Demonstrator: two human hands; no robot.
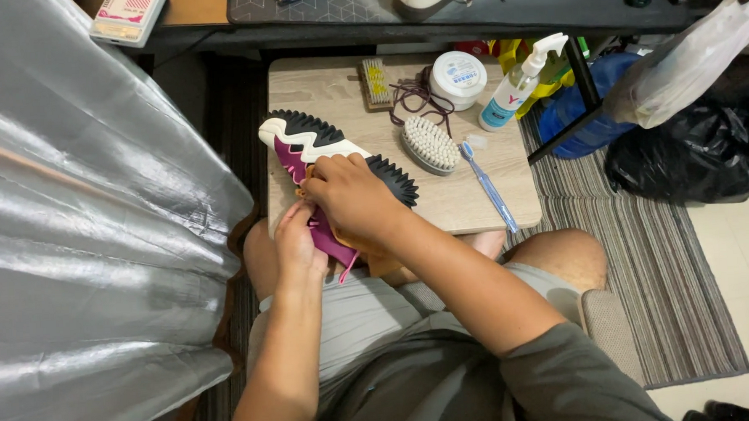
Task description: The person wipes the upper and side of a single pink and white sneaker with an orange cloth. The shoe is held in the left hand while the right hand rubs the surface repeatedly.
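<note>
While the sneaker (321, 145) lies sole-up at frame centre, half on the surface (458, 198), half over the lap, right hand (348, 195) presses a tan cloth (368, 249) on its side; left hand (296, 239) grips the magenta upper. Laces (420, 99) already out, upper centre. White brush (431, 145), blue toothbrush (487, 189), spray bottle (516, 86) idle. Looks mid-clean.

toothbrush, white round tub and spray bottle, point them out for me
blue toothbrush (490, 190), head view, middle of its handle
white round tub (458, 78), head view, centre of its lid
spray bottle (508, 98), head view, clear body below the trigger
</note>
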